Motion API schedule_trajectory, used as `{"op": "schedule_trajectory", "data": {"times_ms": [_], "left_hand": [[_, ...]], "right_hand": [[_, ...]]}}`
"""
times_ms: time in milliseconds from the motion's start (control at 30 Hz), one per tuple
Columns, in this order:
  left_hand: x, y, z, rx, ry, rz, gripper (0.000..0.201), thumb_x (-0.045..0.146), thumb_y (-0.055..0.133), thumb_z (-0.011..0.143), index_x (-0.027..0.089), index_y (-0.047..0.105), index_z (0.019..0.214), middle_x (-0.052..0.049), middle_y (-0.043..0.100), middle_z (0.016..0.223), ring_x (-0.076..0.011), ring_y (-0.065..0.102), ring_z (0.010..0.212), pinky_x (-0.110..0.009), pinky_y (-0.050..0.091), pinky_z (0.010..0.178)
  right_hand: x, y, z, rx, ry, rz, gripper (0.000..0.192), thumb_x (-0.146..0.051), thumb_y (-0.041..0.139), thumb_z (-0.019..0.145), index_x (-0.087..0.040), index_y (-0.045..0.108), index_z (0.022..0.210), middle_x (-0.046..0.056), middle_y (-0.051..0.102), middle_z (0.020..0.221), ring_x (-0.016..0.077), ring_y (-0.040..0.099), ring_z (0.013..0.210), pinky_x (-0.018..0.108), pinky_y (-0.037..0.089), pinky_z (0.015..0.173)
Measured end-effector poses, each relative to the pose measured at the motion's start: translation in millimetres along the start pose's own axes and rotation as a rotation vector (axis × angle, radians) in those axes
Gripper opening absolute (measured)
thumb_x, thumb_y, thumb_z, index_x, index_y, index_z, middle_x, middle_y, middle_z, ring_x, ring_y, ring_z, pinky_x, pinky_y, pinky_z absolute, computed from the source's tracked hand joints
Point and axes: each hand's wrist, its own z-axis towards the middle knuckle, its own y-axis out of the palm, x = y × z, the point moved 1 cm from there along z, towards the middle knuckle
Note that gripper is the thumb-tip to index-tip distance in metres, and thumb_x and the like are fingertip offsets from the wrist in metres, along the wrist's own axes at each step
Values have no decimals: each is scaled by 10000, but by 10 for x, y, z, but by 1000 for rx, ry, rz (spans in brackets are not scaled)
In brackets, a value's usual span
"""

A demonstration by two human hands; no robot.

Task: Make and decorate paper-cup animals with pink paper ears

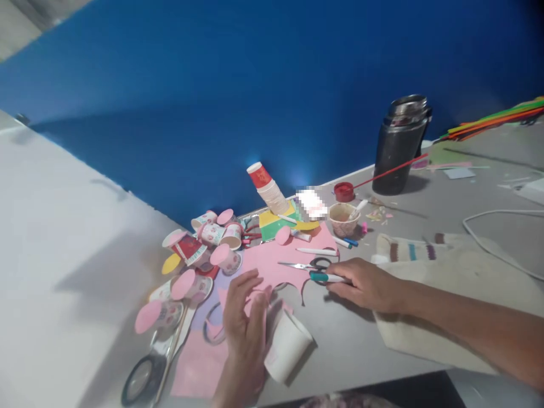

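A shiny round tape roll (132,377) lies by printed paper cups (203,289) with flat pink discs (147,316). The left hand (243,317), loosely curled, is over pink paper (267,262) with a scalloped edge; I cannot tell whether it grips any. Beside it a smooth white cup (289,347) lies tipped. Metal scissors (300,265) lie just beyond a slim, teal-capped marker (327,277), pinched by the right hand (361,283), apart from the left. A dark flask (398,150) stands behind; cream cloth (414,340) lies beneath the forearm.

A teal-capped white marker (329,277) points left near a white cup (289,348), seemingly tipped over.
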Motion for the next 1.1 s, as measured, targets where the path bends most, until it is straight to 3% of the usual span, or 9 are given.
{"op": "schedule_trajectory", "data": {"times_ms": [100, 167, 233, 300, 433, 600, 767, 933, 1100], "left_hand": [[7, -205, -182, 34, -36, 64, 195, 278, 512, 1041, 242, 675, 1142, -90, 655, 1209, -251, 628, 1198, -432, 531, 1008], [38, -382, -381, -78, -23, 85, 286, 400, 568, 1019, 233, 651, 1236, -119, 630, 1268, -292, 612, 1246, -472, 533, 1035], [96, -503, -668, -216, -36, 141, 611, 620, 622, 941, 220, 561, 1399, -169, 571, 1370, -349, 560, 1328, -517, 541, 1052], [153, -537, -972, -332, -133, 196, 802, 690, 615, 910, 225, 427, 1536, -210, 468, 1481, -384, 482, 1422, -540, 553, 1054], [194, -439, -1318, -309, -210, 222, 886, 624, 647, 921, 240, 261, 1620, -236, 375, 1541, -398, 404, 1485, -566, 553, 1065], [145, -304, -1289, -323, -211, 174, 944, 608, 665, 915, 260, 186, 1650, -241, 372, 1532, -410, 404, 1472, -642, 491, 1113], [152, -271, -1156, -301, -290, 115, 929, 495, 731, 910, 332, 178, 1638, -197, 393, 1530, -396, 425, 1464, -629, 505, 1103], [253, -253, -882, -318, -436, -142, 781, 591, 699, 907, 334, 343, 1553, -147, 464, 1486, -335, 569, 1316, -553, 537, 1078], [353, -180, -614, -368, -551, -356, 734, 599, 757, 855, 305, 474, 1465, -107, 537, 1435, -312, 598, 1264, -513, 510, 1094]], "right_hand": [[31, 53, -2, -27, -41, -41, 267, -370, 529, 988, -205, 702, 869, 66, 737, 794, 208, 634, 713, 299, 397, 680], [48, 69, -6, -39, -55, -35, 303, -404, 513, 1002, -203, 717, 902, 67, 749, 823, 211, 658, 739, 295, 416, 692], [51, 77, -15, -35, -44, -30, 329, -432, 515, 999, -197, 730, 918, 59, 740, 795, 205, 652, 709, 294, 420, 674], [32, 86, -31, -10, -17, -14, 339, -457, 539, 982, -193, 739, 906, 50, 721, 747, 200, 634, 673, 298, 425, 660], [-85, 159, -90, -176, 91, 240, 355, -521, 668, 898, -179, 757, 931, 59, 741, 831, 199, 652, 726, 287, 472, 664], [-331, 359, -185, -587, 143, 404, 290, -438, 821, 743, -179, 695, 776, -55, 542, 603, 110, 473, 567, 234, 347, 534], [-427, 426, -137, -457, 126, 301, 197, -316, 694, 783, -185, 598, 673, -52, 482, 609, 109, 424, 593, 247, 319, 556], [-334, 318, -3, -311, 243, 502, 304, -460, 746, 779, -168, 661, 776, -20, 588, 632, 126, 476, 597, 251, 355, 554], [-221, 336, 18, -328, 257, 724, 462, -608, 777, 753, -167, 656, 815, -36, 556, 563, 88, 383, 491, 238, 273, 464]]}}
